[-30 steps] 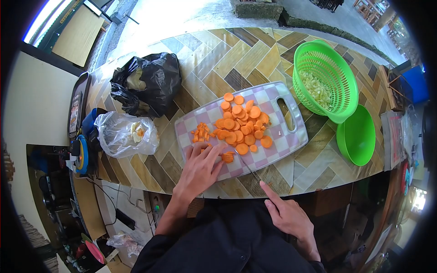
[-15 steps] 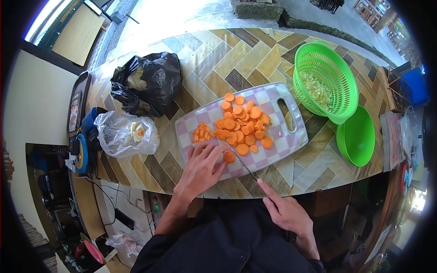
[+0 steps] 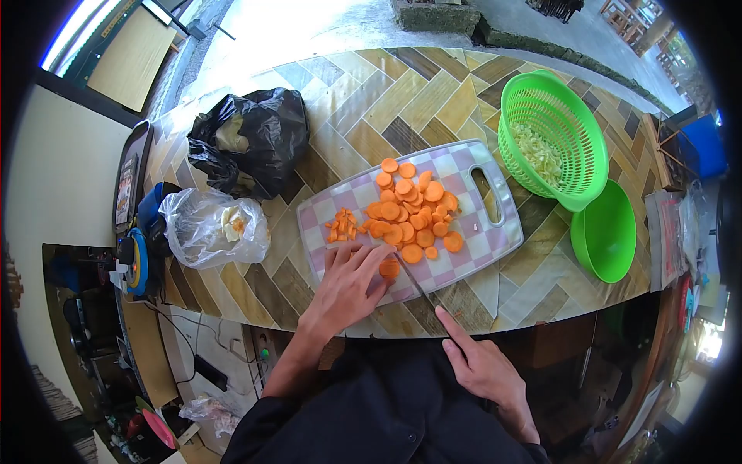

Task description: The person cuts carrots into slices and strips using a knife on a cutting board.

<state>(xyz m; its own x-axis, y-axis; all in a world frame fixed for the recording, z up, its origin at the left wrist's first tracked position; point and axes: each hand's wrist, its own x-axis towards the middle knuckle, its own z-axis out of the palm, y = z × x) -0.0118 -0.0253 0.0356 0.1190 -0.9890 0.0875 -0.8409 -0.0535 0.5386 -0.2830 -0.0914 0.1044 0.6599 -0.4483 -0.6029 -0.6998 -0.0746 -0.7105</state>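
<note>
On the checkered cutting board [image 3: 464, 267], my left hand [image 3: 348, 278] presses its bent fingers around a few stacked carrot slices [image 3: 389, 268]. My right hand [image 3: 485, 363] is closed around the handle of a knife [image 3: 420, 289], index finger stretched along it. The blade points up and left, its tip close to my left fingertips and the right side of the stack. Beyond it lies a heap of round carrot slices [image 3: 413, 215]. Small cut carrot pieces [image 3: 341, 225] sit on the board's left part, above my left fingers.
A green colander [image 3: 553, 89] with pale shredded vegetable stands at the right, against a green bowl [image 3: 607, 240]. On the left are a black plastic bag [image 3: 270, 135] and a clear plastic bag [image 3: 193, 240] with scraps inside. The table's near edge runs just below the board.
My left hand has shifted slightly right over the stacked slices. The knife and right hand have moved a little, and the blade now stands slightly steeper beside the stack.
</note>
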